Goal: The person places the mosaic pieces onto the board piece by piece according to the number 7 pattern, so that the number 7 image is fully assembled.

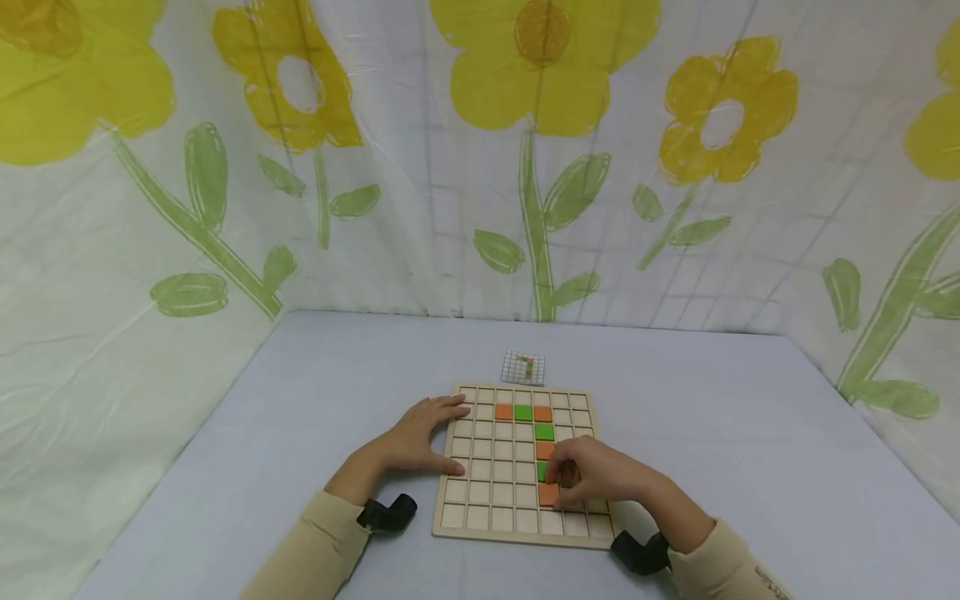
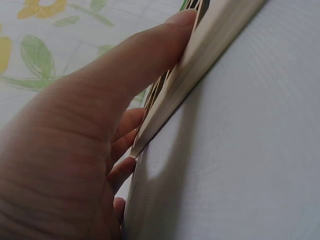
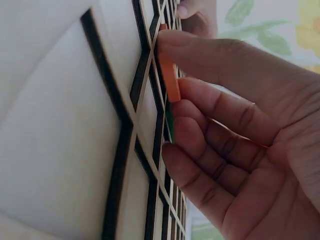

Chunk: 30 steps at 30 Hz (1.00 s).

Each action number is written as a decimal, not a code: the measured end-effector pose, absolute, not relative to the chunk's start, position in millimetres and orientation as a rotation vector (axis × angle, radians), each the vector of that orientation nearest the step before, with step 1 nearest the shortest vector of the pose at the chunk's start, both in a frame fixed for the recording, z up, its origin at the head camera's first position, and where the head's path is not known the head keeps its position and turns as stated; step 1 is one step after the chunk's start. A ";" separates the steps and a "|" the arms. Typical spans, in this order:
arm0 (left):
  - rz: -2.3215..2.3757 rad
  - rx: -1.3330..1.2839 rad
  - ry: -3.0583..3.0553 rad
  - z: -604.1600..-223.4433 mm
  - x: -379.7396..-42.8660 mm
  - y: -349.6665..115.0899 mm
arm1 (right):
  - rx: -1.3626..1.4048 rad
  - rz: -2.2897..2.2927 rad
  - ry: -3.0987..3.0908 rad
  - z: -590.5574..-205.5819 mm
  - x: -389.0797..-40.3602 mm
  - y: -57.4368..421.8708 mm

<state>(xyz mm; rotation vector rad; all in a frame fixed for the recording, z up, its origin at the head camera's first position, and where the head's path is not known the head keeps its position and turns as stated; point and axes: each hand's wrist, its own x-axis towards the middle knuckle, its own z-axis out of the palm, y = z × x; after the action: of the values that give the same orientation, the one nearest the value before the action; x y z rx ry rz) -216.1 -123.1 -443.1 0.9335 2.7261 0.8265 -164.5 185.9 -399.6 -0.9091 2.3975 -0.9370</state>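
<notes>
A wooden grid board (image 1: 480, 518) lies on the table, with orange and green square tiles in some of its cells. Near the top, a green tile (image 1: 522, 412) sits between two orange ones, and a column of alternating colours runs down from the right one. At the column's lower end my right hand (image 1: 603, 473) pinches an orange tile (image 3: 170, 80) by its edges between thumb and finger, right at the grid. My left hand (image 1: 412, 435) rests on the board's left side, thumb (image 2: 160, 47) and fingers spread along the border.
Just beyond the board's far edge lies a small card (image 1: 522, 367) printed with a grid and coloured squares. A white cloth covers the table (image 1: 360, 358). A curtain with painted yellow flowers (image 1: 540, 33) hangs behind. Dark wrist devices (image 1: 387, 513) sit at both cuffs.
</notes>
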 end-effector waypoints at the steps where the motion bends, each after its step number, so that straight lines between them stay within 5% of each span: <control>1: 0.827 0.934 2.726 -443.3 -216.1 -123.3 | -0.907 -0.935 2.399 -400.0 -164.3 185.5; 30: 0.847 0.934 2.705 -443.1 -211.0 -123.6 | -0.900 -0.915 2.413 -404.0 -162.7 186.1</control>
<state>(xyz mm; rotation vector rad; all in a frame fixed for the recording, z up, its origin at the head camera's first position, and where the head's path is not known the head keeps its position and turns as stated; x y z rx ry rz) -211.0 -123.6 -443.1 0.9341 2.7050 0.8469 -162.7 186.1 -404.0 -0.8995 2.4126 -0.9155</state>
